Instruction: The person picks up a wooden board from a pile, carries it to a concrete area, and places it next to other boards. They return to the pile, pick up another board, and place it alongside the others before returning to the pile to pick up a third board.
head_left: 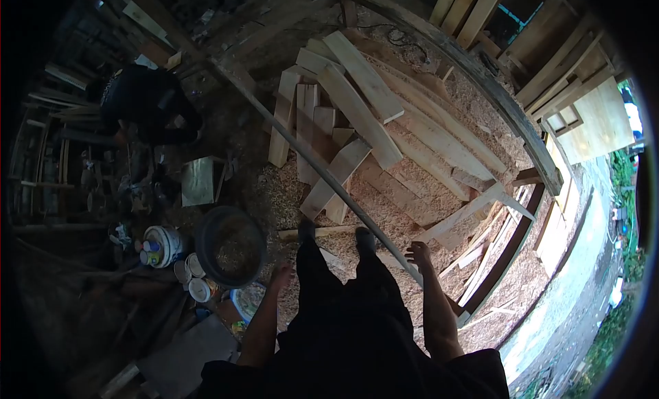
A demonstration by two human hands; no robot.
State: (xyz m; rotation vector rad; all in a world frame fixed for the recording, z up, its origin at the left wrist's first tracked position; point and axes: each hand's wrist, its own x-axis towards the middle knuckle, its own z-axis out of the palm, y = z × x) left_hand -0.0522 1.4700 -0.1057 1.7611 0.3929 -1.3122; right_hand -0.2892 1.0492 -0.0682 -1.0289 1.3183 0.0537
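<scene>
My right hand [418,253] hangs open beside a long thin bar [329,183] that runs diagonally across the view, its fingers loosely apart and overlapping the bar's lower end here. On the other side, my left hand [281,274] is dim, fingers loose, with nothing seen in it. It is nearest to a large dark round tub [230,246] with shavings inside. In front of my feet lies a heap of sawn wooden boards [360,114], crossing one another on sawdust.
A person [147,104] in dark clothes bends over at the far left. Beside the tub stand a white bucket [163,246] of cans and several paint tins [199,289]. A square box [201,181] sits behind. A heavy wooden beam [508,104] borders the sawdust at right.
</scene>
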